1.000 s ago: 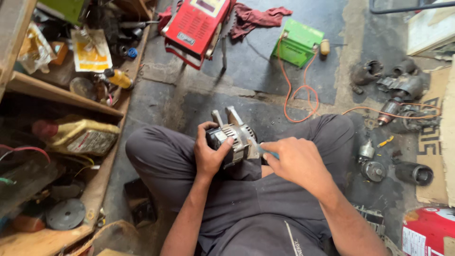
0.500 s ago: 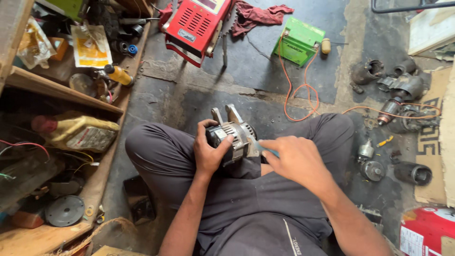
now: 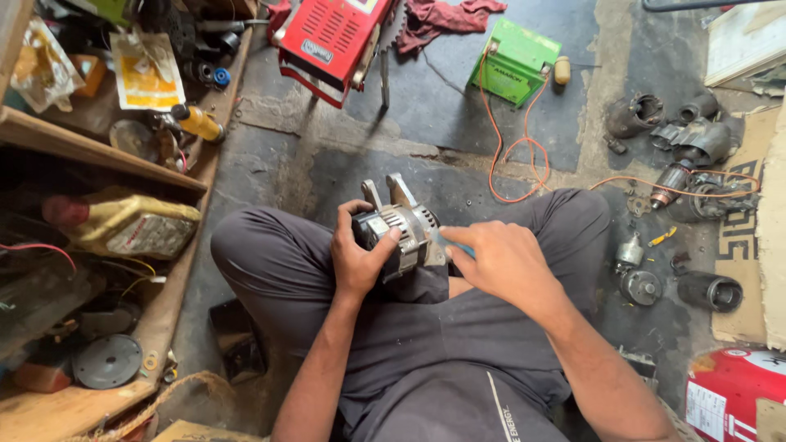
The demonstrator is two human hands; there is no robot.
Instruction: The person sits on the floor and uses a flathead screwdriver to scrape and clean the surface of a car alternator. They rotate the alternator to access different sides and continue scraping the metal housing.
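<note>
On the lap, left hand fingers clamp the alternator; right hand pinches a blue-handled tool.

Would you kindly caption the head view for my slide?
Left hand grips an alternator on the lap; right hand works at it.

Landmark: alternator, silver, resting on the lap of a seated person in grey trousers.

Left hand wraps the alternator's near-left side, thumb across its ribbed face. Right hand just right of the alternator, pinching a thin blue-handled tool whose tip meets the housing.

Beyond the alternator: red machine, green battery with orange wire looping toward it, red rag.

Right of the alternator: scattered dark motor parts on the floor.

Left of the alternator: wooden shelf, yellow oil jug beneath it.
</note>
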